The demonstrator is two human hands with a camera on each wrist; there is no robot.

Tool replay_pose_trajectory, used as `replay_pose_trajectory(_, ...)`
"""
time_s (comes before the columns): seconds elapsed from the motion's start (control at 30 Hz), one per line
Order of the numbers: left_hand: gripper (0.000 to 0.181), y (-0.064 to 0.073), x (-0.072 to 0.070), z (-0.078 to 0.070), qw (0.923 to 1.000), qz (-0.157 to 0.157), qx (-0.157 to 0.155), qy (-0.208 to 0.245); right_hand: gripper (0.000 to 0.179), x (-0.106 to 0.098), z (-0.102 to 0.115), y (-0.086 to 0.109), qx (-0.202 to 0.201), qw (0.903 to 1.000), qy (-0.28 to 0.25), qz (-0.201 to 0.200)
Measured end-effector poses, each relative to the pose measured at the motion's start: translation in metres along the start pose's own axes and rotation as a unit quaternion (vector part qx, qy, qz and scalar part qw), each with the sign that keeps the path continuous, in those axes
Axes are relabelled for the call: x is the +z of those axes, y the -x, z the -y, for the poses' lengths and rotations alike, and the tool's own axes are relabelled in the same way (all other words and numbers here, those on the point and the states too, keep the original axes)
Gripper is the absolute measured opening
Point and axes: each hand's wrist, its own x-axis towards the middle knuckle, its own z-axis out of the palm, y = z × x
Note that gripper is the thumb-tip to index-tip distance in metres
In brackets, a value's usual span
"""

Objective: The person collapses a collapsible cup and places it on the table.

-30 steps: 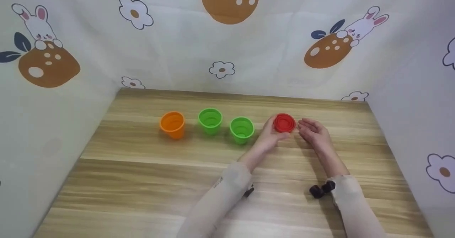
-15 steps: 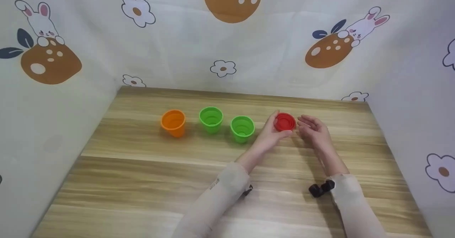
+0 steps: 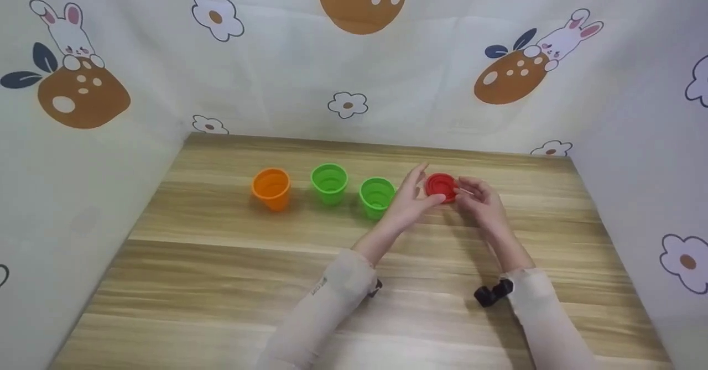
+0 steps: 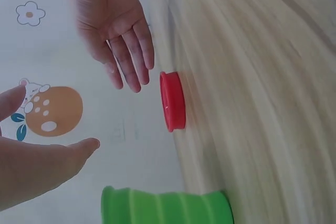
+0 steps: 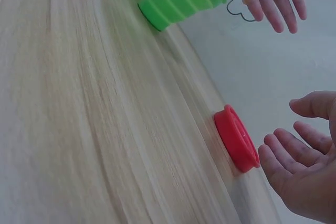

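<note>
A red collapsible cup (image 3: 441,185), folded down to a flat disc, lies on the wooden table between my two hands. Both wrist views show the red cup (image 4: 174,102) resting low on the tabletop, with no fingers gripping it. Left of it, my left hand (image 3: 408,203) hovers with thumb and fingers spread apart; its thumb overlaps the cup's near edge in the head view. On the other side is my right hand (image 3: 484,207), fingers loosely bent, fingertips right at the rim in the head view. In the right wrist view, this hand (image 5: 307,158) holds nothing.
Two green cups (image 3: 378,196) (image 3: 329,185), extended to full height, stand upright left of my hands. An orange cup (image 3: 272,190), also extended, is the farthest left. Printed cloth walls (image 3: 276,82) enclose the table's back and sides.
My left hand has let go of the red cup and drawn back to the left, its fingers spreading. The right hand has shifted slightly left, closer to the cup.
</note>
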Motion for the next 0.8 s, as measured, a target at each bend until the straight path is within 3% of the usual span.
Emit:
replay_pose_trajectory(0.23, 0.073, 0.007, -0.017, -0.005, 0.9999, 0.005, 0.012, 0.004, 0.047, 0.01, 0.001, 0.004, -0.009, 0.9998, -0.014, 0.013)
replay_pose_trajectory(0.47, 0.073, 0.011, -0.036, -0.005, 0.9998, -0.012, 0.013, -0.012, 0.048, 0.019, 0.003, 0.006, -0.035, 0.9988, -0.024, 0.025)
replay_pose_trajectory(0.8, 0.067, 0.018, -0.058, -0.001, 0.9983, -0.038, 0.0, -0.045, 0.045, 0.032, 0.001, 0.007, -0.022, 0.999, -0.035, 0.016)
